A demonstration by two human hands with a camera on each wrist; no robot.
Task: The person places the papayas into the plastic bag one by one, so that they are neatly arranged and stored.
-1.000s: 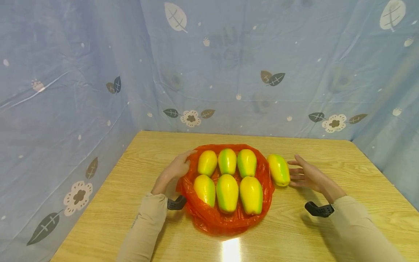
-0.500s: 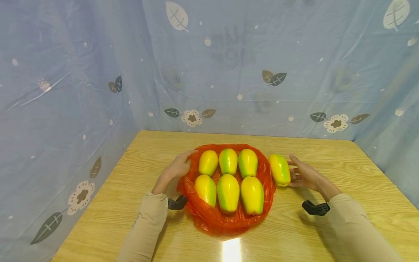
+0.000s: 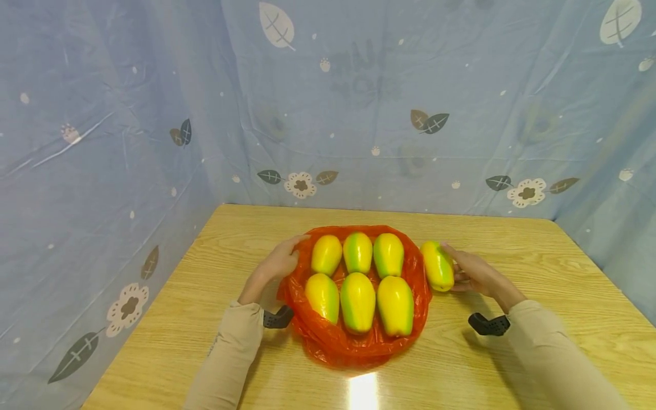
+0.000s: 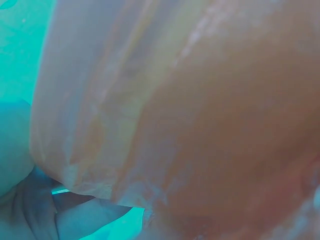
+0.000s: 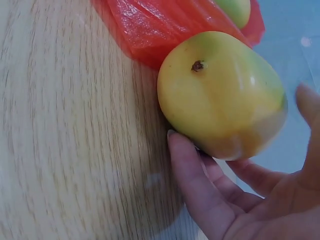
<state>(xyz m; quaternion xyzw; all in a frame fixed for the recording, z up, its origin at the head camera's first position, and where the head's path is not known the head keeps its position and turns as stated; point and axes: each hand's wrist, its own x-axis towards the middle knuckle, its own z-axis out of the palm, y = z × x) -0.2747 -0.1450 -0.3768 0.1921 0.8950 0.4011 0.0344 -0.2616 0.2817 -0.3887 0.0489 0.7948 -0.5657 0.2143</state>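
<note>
A thin red plastic bag (image 3: 348, 356) lies spread on the table, its mouth wide, with yellow-and-green papayas (image 3: 357, 302) in two rows inside. At its left rim my left hand (image 3: 274, 266) holds the plastic; in the left wrist view the film (image 4: 210, 140) fills most of the picture and hides part of the fingers. One more papaya (image 3: 437, 267) lies on the table against the bag's right side. My right hand (image 3: 476, 273) is at this fruit, fingertips (image 5: 182, 150) against its lower side. The thumb (image 5: 310, 107) stands apart from its skin in the right wrist view.
The wooden table (image 3: 543, 262) reaches back to a blue patterned curtain (image 3: 379, 114), which also hangs along the left and right sides. A black wrist mount (image 3: 489, 324) sits under the right wrist, and another black mount (image 3: 278, 318) is under the left.
My right hand has moved left to the loose papaya, its thumb coming over the fruit in the head view. The left hand and the bag have stayed in place.
</note>
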